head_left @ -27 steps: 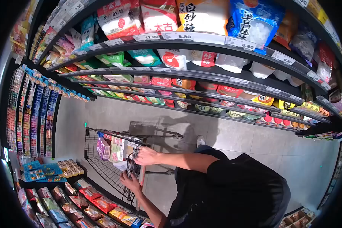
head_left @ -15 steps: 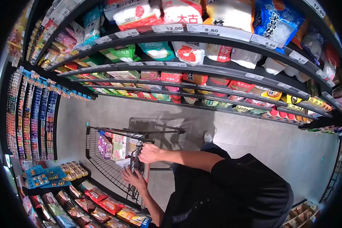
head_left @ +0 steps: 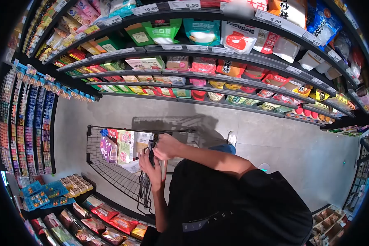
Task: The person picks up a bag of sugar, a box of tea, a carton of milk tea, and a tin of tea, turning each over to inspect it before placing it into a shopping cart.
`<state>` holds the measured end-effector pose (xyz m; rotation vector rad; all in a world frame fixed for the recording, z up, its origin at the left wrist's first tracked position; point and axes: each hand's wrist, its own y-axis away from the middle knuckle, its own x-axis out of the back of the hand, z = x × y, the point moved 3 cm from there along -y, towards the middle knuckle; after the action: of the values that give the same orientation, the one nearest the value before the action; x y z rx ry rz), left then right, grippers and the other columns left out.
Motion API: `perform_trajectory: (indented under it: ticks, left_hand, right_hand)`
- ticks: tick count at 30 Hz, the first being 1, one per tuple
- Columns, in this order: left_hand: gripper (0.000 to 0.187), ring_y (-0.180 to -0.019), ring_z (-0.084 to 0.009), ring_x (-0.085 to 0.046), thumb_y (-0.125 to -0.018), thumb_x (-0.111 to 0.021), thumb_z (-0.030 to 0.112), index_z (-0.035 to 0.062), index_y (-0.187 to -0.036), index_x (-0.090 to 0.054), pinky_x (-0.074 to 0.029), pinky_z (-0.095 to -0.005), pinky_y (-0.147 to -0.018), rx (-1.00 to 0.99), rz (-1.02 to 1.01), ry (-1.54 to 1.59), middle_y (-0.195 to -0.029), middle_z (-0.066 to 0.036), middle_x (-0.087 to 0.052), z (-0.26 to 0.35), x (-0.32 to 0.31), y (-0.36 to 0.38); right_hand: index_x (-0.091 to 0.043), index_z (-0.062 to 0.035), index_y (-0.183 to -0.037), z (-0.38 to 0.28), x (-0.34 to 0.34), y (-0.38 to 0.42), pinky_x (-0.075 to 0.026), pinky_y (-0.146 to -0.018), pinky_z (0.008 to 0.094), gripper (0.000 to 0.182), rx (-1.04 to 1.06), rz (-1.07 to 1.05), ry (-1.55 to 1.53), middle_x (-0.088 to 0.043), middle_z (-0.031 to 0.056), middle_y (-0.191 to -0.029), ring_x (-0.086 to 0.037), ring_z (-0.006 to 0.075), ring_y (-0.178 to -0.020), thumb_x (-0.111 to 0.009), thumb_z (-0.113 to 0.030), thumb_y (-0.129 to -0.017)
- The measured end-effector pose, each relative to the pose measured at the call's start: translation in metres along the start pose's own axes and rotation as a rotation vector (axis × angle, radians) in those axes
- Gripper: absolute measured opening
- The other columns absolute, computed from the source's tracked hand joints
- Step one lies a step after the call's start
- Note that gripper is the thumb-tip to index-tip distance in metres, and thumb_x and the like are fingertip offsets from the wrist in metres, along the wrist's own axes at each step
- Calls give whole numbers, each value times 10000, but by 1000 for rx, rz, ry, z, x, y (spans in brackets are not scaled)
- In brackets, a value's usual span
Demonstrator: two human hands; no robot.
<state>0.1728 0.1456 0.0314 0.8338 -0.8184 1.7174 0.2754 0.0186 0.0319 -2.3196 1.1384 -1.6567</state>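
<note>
A black wire shopping cart point(head_left: 110, 164) stands in the aisle to my left side. My right hand point(head_left: 167, 146) is closed at the far end of the cart's handle point(head_left: 164, 170). Just below it, my left hand point(head_left: 151, 167) has its fingers stretched out against the black rear frame of the basket. Inside the cart are a purple bag point(head_left: 108, 149), a white and green package with pink print point(head_left: 125, 147), a pale package with a label point(head_left: 142, 138) and a white item point(head_left: 132, 165), partly covered by my fingers.
Shelves of bagged goods with price tags point(head_left: 268, 17) curve along the top. Racks of small colourful packs point(head_left: 26, 127) stand at the left. Blue trays point(head_left: 45, 192) and red snack bags point(head_left: 123, 222) line the lower left. A box display point(head_left: 328, 225) stands at lower right.
My left hand has moved up and right, closer to my right hand, against the rear frame. The right hand has shifted slightly up. The view has tilted, showing more of the lower shelves.
</note>
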Motion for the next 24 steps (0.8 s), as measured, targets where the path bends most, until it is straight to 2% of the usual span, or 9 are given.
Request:
perform_trajectory:
  ticks: [2,4,7,14,19,24]
  left_hand:
    - [443,-1415,-362,-284,-919,-560,136,68,-1352,-502,-171,-507,-1144,-44,-48,-6,-1436,-140,-459,-11,6,-11]
    - [436,-1403,-354,-311,-916,-558,122,63,-1345,-509,-183,-498,-1142,-71,-32,19,-1423,-135,-476,-22,11,-18]
    - [432,-1393,-351,-335,-905,-564,99,50,-1332,-518,-207,-496,-1135,-33,-27,50,-1397,-142,-503,-37,21,-24]
    - [448,-1379,-368,-349,-887,-586,81,43,-1328,-518,-230,-497,-1126,-11,-4,79,-1381,-155,-511,-69,34,-37]
    - [474,-1352,-395,-369,-864,-613,98,30,-1322,-516,-240,-500,-1123,-2,9,102,-1348,-175,-529,-84,37,-46]
    - [479,-1354,-398,-363,-857,-619,101,30,-1320,-519,-229,-508,-1130,-4,3,146,-1354,-190,-519,-94,39,-51]
  right_hand:
    - [-555,-104,-492,-4,-11,-13,-432,-602,395,341,-22,13,7,-589,83,-513,-567,281,-493,-542,-250,-800]
    - [-563,-101,-488,-7,-17,-25,-429,-617,389,371,-42,-104,21,-599,85,-521,-569,278,-503,-521,-255,-824]
    - [-584,-105,-501,-13,-28,-41,-430,-638,387,378,-56,-126,72,-602,83,-524,-565,277,-499,-509,-268,-834]
    - [-587,-106,-506,-17,-46,-67,-435,-649,388,381,-88,-99,14,-595,86,-515,-560,278,-486,-519,-298,-828]
    - [-572,-104,-502,-15,-52,-77,-436,-611,389,368,-69,-22,-16,-585,92,-508,-560,276,-474,-537,-292,-817]
    - [-570,-122,-512,-17,-57,-84,-432,-608,392,349,-73,-43,49,-578,85,-503,-568,271,-483,-550,-290,-817]
